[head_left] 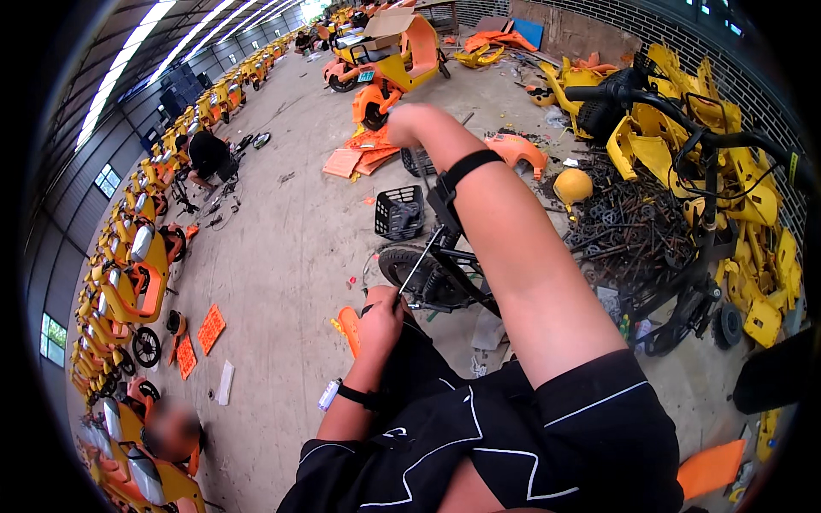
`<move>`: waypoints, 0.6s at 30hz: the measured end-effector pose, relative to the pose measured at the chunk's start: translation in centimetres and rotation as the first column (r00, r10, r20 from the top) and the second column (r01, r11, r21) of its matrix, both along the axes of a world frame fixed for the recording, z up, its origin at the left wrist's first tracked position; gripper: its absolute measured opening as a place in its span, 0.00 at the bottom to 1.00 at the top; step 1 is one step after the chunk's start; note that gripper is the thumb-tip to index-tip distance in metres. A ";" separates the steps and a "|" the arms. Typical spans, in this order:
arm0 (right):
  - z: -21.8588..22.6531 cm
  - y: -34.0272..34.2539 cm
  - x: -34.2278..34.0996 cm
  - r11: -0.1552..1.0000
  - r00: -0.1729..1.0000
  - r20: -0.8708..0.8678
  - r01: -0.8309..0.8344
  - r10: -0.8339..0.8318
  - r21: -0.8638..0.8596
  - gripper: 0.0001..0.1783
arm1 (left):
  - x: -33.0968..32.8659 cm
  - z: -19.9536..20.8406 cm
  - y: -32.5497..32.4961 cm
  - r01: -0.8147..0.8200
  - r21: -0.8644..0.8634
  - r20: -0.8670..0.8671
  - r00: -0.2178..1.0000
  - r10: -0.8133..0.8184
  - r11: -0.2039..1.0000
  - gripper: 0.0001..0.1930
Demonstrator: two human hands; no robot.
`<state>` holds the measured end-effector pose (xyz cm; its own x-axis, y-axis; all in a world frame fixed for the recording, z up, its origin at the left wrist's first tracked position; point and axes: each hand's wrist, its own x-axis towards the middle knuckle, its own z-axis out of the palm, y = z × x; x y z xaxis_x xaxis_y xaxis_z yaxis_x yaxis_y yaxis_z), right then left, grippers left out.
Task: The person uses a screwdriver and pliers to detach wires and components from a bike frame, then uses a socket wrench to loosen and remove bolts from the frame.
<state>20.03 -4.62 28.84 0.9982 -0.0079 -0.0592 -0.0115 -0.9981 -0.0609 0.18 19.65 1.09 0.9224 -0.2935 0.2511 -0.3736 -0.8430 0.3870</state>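
My left hand (382, 320) is closed around the lower end of a thin silver metal rod (419, 267); its exact kind I cannot make out. The rod slants up beside a stripped black scooter frame (457, 265) with a rear wheel (404, 263) and a coil shock absorber. My right arm reaches up and across the frame. At its end my right hand (416, 126) is bent away at the wrist, its fingers hidden. Black straps with small devices are on both wrists. An orange curved panel (349, 329) is beside my left hand.
A black basket (399, 214) lies beyond the wheel. To the right are a heap of dark metal parts (629, 218), yellow body panels (770, 282) and black handlebars (676, 107). Yellow scooters (141, 265) line the left side. Another person (208, 156) crouches at far left.
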 end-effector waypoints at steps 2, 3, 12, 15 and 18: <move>0.4 2.4 -1.6 0.969 0.975 -0.147 -0.133 0.165 0.206 0.23 | 0.5 -1.8 1.5 0.046 -0.046 0.117 0.992 -0.040 0.998 0.14; 0.6 5.1 -2.5 0.924 0.935 -0.209 -0.214 0.288 0.318 0.22 | 0.2 -1.7 3.0 -0.009 -0.026 0.072 0.997 0.011 1.000 0.15; -0.4 3.6 -2.3 0.825 0.984 0.170 0.135 -0.047 -0.548 0.24 | 0.1 -2.2 1.6 -0.004 0.018 0.099 0.995 0.002 1.000 0.17; -2.9 4.3 -0.6 0.742 0.944 0.317 0.275 -0.089 -0.612 0.31 | 0.8 -2.5 2.0 0.032 -0.014 0.179 0.983 -0.029 0.999 0.18; -1.5 5.3 -1.1 0.766 0.951 0.280 0.275 -0.128 -0.581 0.32 | 0.2 -0.9 1.8 -0.029 0.031 0.028 0.999 0.028 0.999 0.20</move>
<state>18.93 0.65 27.36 0.9557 -0.1714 0.2391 -0.2764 -0.8017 0.5299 0.35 21.43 0.15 0.9233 -0.2757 0.2673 -0.3596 -0.8650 0.3499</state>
